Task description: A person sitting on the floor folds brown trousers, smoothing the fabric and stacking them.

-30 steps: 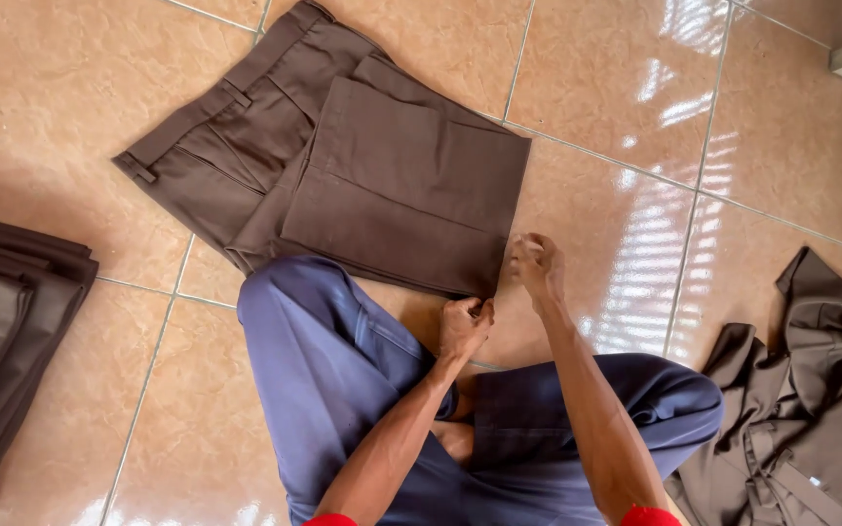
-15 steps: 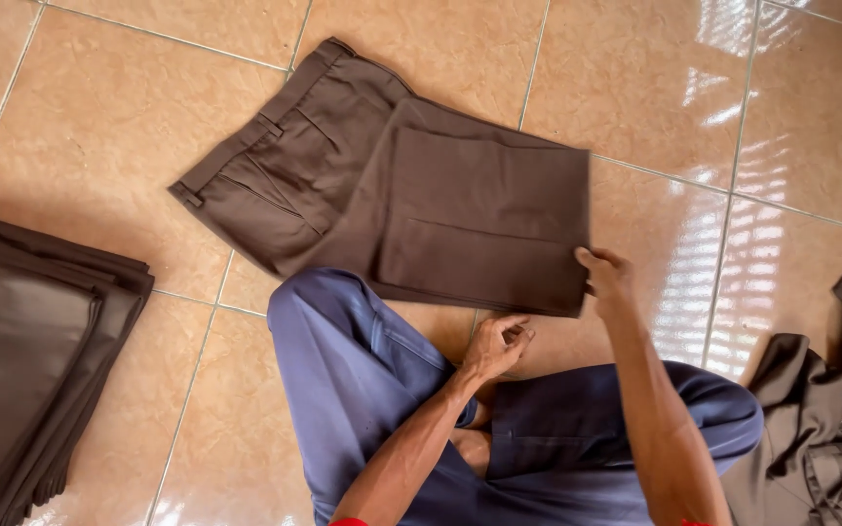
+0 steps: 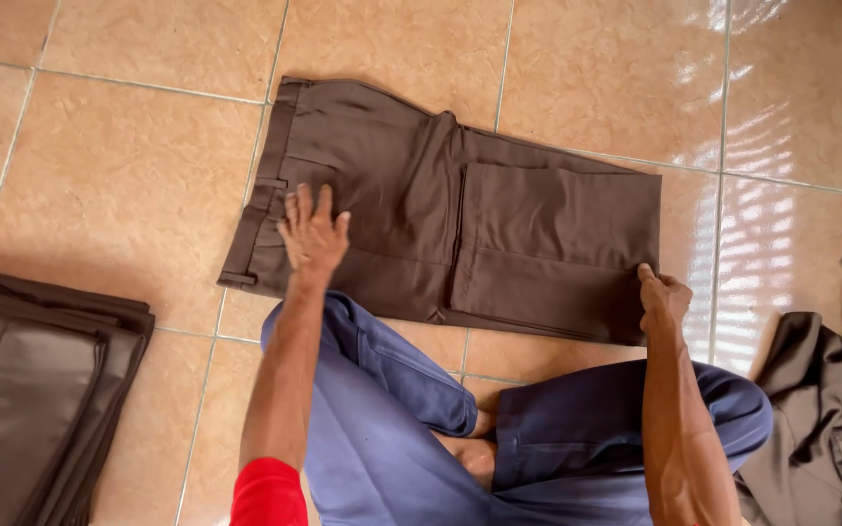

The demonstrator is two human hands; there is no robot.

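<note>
Brown trousers [image 3: 440,209] lie flat on tiled floor [image 3: 129,185], legs already folded over once toward waistband. Left hand [image 3: 312,234] spread open, palm pressing waist end, gripping nothing. Right hand [image 3: 663,300] curled at folded edge, seemingly pinching cloth. Folded stack [image 3: 31,390] at left; unfolded heap [image 3: 830,409] at right. Judged: fold partway done, further fold left.

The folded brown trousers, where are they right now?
In the head view the folded brown trousers lie flat on the tiled floor, just beyond the person's knees, with the left hand pressing near the waistband and the right hand at the folded end.
</note>
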